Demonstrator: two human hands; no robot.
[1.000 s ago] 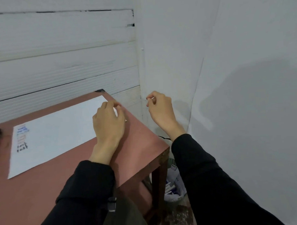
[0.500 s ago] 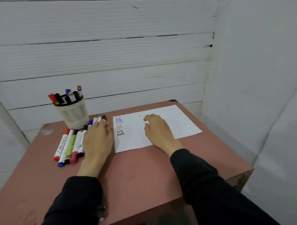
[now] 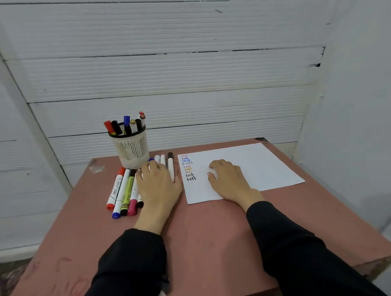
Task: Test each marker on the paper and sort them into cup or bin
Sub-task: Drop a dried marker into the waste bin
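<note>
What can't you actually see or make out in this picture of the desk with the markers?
Head view only:
- The markers under the left hand: mostly covered, so whether its fingers grip one is unclear.
- The fingertips of the right hand, curled out of sight on the paper.
- The upper coloured words on the paper: too small and faint to read.
- The lower ends of the markers in the cup: hidden by its wall.
- The bin: outside the frame.

One cup (image 3: 131, 150), one paper (image 3: 253, 168), two hands.
</note>
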